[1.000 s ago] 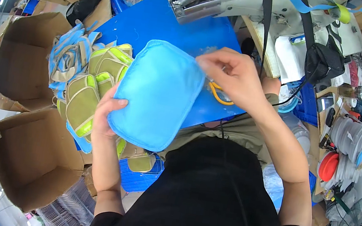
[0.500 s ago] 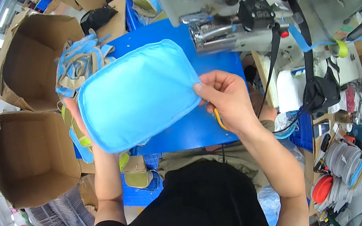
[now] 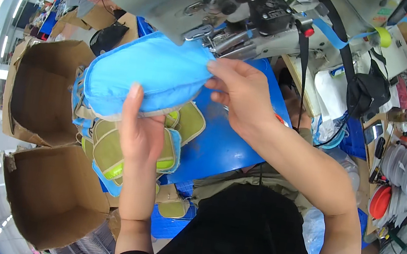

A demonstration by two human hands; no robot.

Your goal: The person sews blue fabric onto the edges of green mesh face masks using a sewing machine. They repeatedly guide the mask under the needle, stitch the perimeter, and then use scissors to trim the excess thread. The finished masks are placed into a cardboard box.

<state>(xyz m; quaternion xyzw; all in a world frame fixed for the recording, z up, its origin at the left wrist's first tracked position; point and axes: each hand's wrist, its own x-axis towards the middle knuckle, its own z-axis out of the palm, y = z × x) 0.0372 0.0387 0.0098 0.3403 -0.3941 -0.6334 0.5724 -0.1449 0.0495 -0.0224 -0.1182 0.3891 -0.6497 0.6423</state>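
My right hand [image 3: 239,95] pinches the right end of a light blue fabric piece [image 3: 149,66] with a piped edge and a grey underside. My left hand [image 3: 142,133] holds its lower edge, thumb in front and fingers behind. The piece is raised just below the metal presser parts of a sewing machine [image 3: 233,37]. Behind and below my left hand lies a pile of olive and lime fabric pieces [image 3: 185,124] on the blue table [image 3: 227,141]. An orange-red handled tool [image 3: 279,118], mostly hidden, lies behind my right hand.
Two cardboard boxes [image 3: 43,92] [image 3: 55,189] stand at the left. A black pouch [image 3: 363,98] and straps hang at the right, beside a blue tape [image 3: 335,36]. Stacked spools [image 3: 402,172] and a blue bin [image 3: 354,139] are at the far right. A black bag [image 3: 109,36] lies behind.
Both hands have lifted the blue piece up toward the machine and tilted it. My left hand has turned, its thumb now upright. The view has shifted, showing more of the machine.
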